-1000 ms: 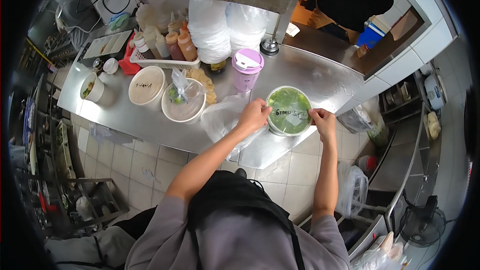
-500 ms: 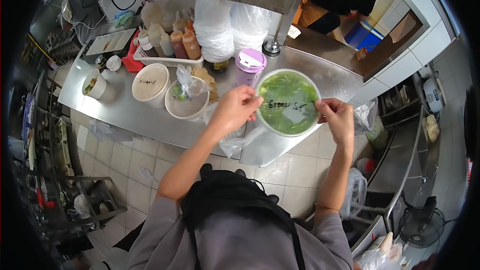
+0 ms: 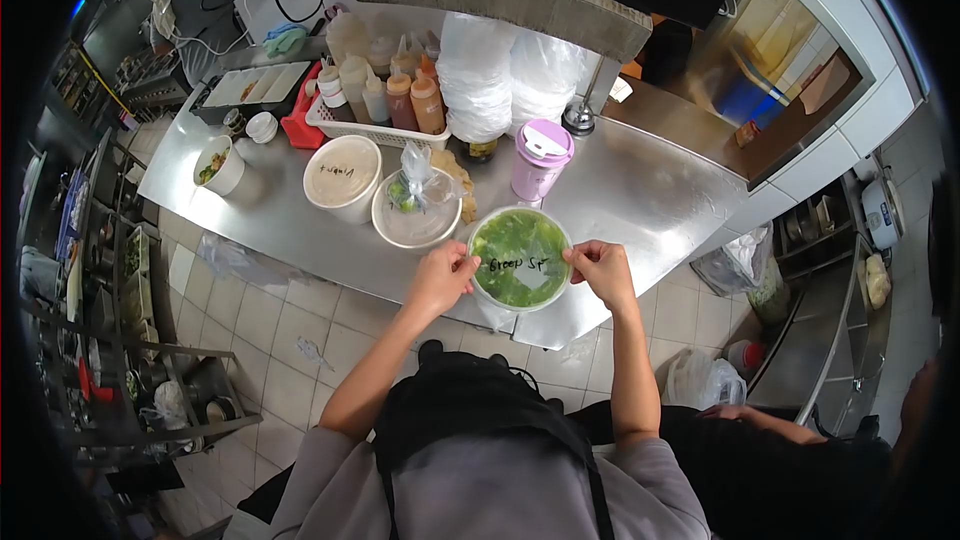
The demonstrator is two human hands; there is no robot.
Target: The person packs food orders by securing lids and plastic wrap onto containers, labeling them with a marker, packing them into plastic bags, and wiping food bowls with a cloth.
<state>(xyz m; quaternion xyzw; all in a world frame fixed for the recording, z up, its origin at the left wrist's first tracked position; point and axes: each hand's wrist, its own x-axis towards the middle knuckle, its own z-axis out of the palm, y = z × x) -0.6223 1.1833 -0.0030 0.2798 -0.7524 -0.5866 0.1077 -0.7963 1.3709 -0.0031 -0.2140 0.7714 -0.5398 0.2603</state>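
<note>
The left hand (image 3: pixel 441 280) has its thumb and fingers pinched on the left rim of the round green-filled tub (image 3: pixel 521 258), which is on the wearer's side of the purple cup (image 3: pixel 543 162) and slightly to its left, by the front edge of the desk (image 3: pixel 650 170). I cannot tell whether the tub's base touches the desk. The right hand (image 3: pixel 602 273), nearer the wearer than the cup and to its right, pinches the opposite rim. Holding well probably means an even grip on both sides, the tub kept level and the fingers bearing up under the rim, since the contents look wet and might seep if tipped.

Counted from the left: one white bowl (image 3: pixel 230 178), farthest left of the cup; one lidded tub with handwriting (image 3: pixel 343 172), left of it; one white basket (image 3: pixel 360 130), behind and left, with at least six squeeze bottles (image 3: pixel 427 105), too crowded to total; one tub topped by a clear bag (image 3: pixel 416 172), left; two plastic-wrapped stacks (image 3: pixel 478 85), behind; one green-filled tub; one purple cup.
</note>
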